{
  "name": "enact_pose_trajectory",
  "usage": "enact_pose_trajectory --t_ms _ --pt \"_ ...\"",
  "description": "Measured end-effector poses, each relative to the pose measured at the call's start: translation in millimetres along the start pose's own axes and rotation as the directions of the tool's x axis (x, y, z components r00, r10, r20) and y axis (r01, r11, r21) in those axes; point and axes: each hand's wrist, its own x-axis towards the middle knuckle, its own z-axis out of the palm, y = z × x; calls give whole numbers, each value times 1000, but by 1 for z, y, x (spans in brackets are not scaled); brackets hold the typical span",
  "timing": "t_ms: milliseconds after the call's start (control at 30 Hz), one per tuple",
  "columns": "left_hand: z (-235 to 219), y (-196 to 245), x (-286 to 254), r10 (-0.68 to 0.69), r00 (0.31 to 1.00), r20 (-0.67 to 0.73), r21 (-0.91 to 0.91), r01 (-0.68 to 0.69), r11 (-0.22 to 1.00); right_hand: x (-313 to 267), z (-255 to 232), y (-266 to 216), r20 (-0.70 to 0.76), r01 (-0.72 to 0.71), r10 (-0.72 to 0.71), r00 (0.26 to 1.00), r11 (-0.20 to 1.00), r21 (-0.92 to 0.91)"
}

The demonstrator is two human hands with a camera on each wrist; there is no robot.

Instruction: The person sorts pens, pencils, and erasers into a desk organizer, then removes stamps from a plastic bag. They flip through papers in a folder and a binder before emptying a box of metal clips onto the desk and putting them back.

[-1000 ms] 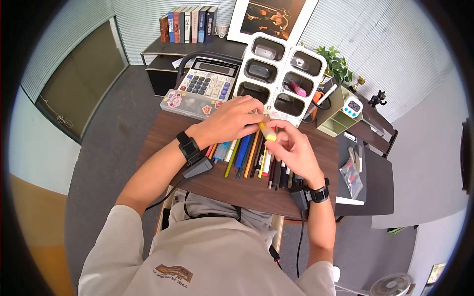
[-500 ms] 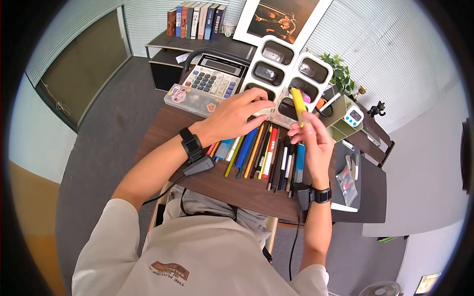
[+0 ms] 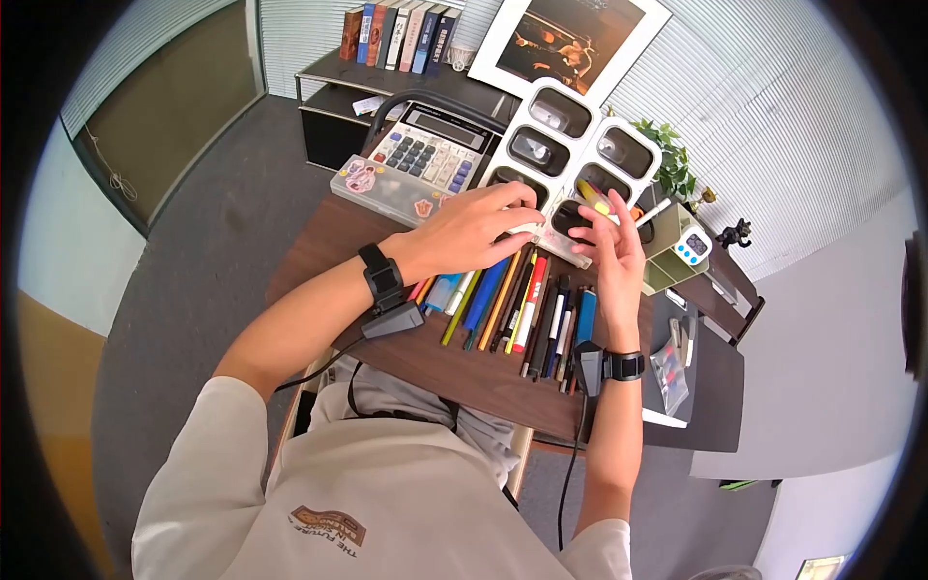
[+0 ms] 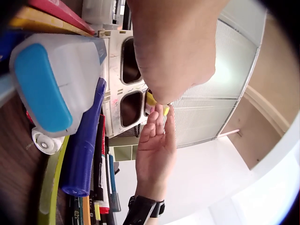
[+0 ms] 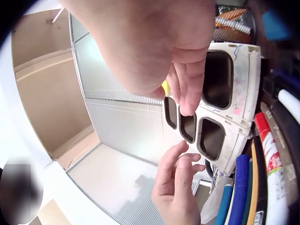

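A yellow highlighter (image 3: 589, 194) leans in the middle right compartment of the white organizer (image 3: 550, 178), its near end beside the fingertips of my right hand (image 3: 617, 271). That hand's fingers are spread and fairly straight, seen also in the left wrist view (image 4: 156, 157); whether they still touch the highlighter is hard to tell. Loosely bent, the fingers of my left hand (image 3: 474, 228) rest at the organizer's front left edge, holding nothing visible. Pens and markers (image 3: 530, 307) lie side by side on the brown table (image 3: 387, 343) below both hands.
Left of the organizer are a calculator (image 3: 427, 153) and a clear stickered case (image 3: 389, 192). On its right stand a green holder with a timer (image 3: 693, 247) and a plant (image 3: 665, 145). Behind are books (image 3: 398, 39) and a framed picture (image 3: 564, 43).
My right hand has carried the highlighter from beside my left hand up to the organizer, and its fingers have spread. My left hand has stayed near the organizer's front. The head view has shifted.
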Motion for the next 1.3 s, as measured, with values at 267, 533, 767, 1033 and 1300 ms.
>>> enact_pose_trajectory --t_ms 267,533,767,1033,1300 --pt "2 -1 0 2 1000 -2 -11 -2 1000 -1 -17 8 -18 41 -42 999 996 -76" --pt "4 -3 -1 -1 1000 19 -23 2 1000 -4 -23 16 -95 19 -47 994 958 -285" --pt "1 0 0 -16 999 32 -28 17 999 -3 -11 6 -49 138 -186 981 858 -494" --pt "2 -1 -1 -12 1000 15 -22 12 1000 30 -12 -4 240 423 -529 814 257 -869" --pt "0 -2 -1 20 1000 -10 -7 -20 1000 48 -11 -5 366 505 -539 759 130 -853"
